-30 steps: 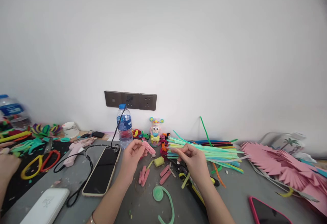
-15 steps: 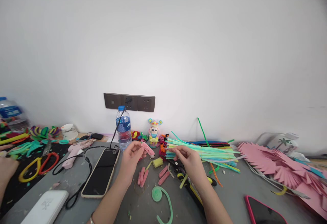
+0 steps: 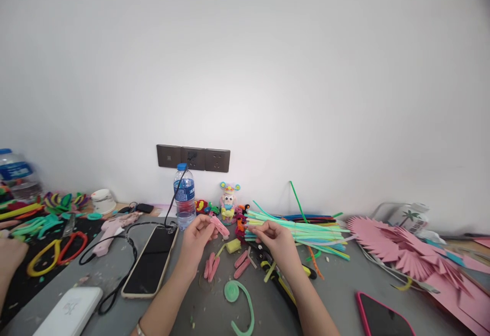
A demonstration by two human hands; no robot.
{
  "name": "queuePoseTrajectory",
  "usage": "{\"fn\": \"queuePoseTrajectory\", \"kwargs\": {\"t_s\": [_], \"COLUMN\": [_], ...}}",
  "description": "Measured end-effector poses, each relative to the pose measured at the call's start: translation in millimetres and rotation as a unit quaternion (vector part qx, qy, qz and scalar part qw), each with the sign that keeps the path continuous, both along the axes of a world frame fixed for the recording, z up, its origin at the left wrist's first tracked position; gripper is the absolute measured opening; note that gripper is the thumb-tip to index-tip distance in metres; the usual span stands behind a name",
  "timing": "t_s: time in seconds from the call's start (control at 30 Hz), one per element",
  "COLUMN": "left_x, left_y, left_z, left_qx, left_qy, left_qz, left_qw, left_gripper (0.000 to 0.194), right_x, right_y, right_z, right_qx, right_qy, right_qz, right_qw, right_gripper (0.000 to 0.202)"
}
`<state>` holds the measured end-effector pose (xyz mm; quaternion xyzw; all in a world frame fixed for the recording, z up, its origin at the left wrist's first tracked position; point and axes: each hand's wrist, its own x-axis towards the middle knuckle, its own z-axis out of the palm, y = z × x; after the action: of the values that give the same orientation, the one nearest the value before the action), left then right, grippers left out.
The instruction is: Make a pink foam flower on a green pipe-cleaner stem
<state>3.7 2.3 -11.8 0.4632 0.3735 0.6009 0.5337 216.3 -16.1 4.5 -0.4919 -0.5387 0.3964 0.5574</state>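
My left hand (image 3: pixel 197 240) pinches a folded pink pipe cleaner piece (image 3: pixel 220 228) between thumb and fingers. A short gap to its right, my right hand (image 3: pixel 278 244) has its thumb and forefinger pressed together; whatever is between them is too small to make out. Behind the right hand lies a bundle of pipe cleaners (image 3: pixel 317 232), and yellow-black pliers (image 3: pixel 284 289) are partly hidden under that forearm. On the table between my arms rest folded pink pieces (image 3: pixel 212 267), another pink pair (image 3: pixel 242 264), a yellow coiled piece (image 3: pixel 233 245) and a green spiral (image 3: pixel 231 291) with a curved tail.
At left are a phone (image 3: pixel 152 260), a white power bank (image 3: pixel 69 311), a pink glue gun (image 3: pixel 108 234), scissors (image 3: pixel 57 258) and another person's hand (image 3: pixel 12 255). A bottle (image 3: pixel 184 193) and figurine (image 3: pixel 228 204) stand by the wall. Pink folded paper (image 3: pixel 408 249) and a red-edged phone (image 3: pixel 385 315) are right.
The view has shifted slightly, so things on the right appear further left. Both hands keep nearly the same pose, with the pink piece still in the left.
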Motion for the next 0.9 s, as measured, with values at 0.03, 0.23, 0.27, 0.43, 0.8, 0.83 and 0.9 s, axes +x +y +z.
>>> {"fn": "queuePoseTrajectory", "kwargs": {"t_s": [0.03, 0.23, 0.27, 0.43, 0.8, 0.83, 0.9], "left_x": [0.2, 2.4, 3.0, 6.6, 11.7, 11.9, 12.2], "left_y": [0.2, -4.2, -5.2, -7.0, -10.4, -10.6, -10.8], "left_z": [0.0, 5.7, 6.5, 5.2, 6.6, 6.8, 7.3], "left_qx": [0.0, 0.0, 0.0, -0.001, 0.004, 0.005, 0.006], "left_qy": [0.0, 0.006, 0.009, 0.022, 0.013, 0.014, 0.021], "left_qz": [0.0, 0.0, -0.001, -0.004, -0.032, -0.033, -0.034], "left_qw": [1.0, 1.0, 1.0, 1.0, 0.999, 0.999, 0.999], "left_gripper": [0.027, 0.028, 0.028, 0.028, 0.026, 0.026, 0.026], "right_x": [0.0, 1.2, 1.3, 0.9, -0.1, -0.1, 0.2], "right_y": [0.7, 4.1, 3.5, -2.2, -5.1, -5.7, -6.1], "right_z": [-1.5, -10.5, -10.4, -3.4, -2.9, -2.5, -2.1], "right_qx": [0.002, -0.002, -0.001, 0.027, 0.032, 0.037, 0.048], "right_qy": [-0.004, -0.047, -0.051, -0.038, -0.091, -0.116, -0.154], "right_qz": [-0.004, -0.037, -0.041, -0.049, -0.065, -0.074, -0.096], "right_qw": [1.0, 0.998, 0.998, 0.998, 0.993, 0.99, 0.982], "right_gripper": [0.048, 0.048, 0.048, 0.046, 0.052, 0.053, 0.057]}}
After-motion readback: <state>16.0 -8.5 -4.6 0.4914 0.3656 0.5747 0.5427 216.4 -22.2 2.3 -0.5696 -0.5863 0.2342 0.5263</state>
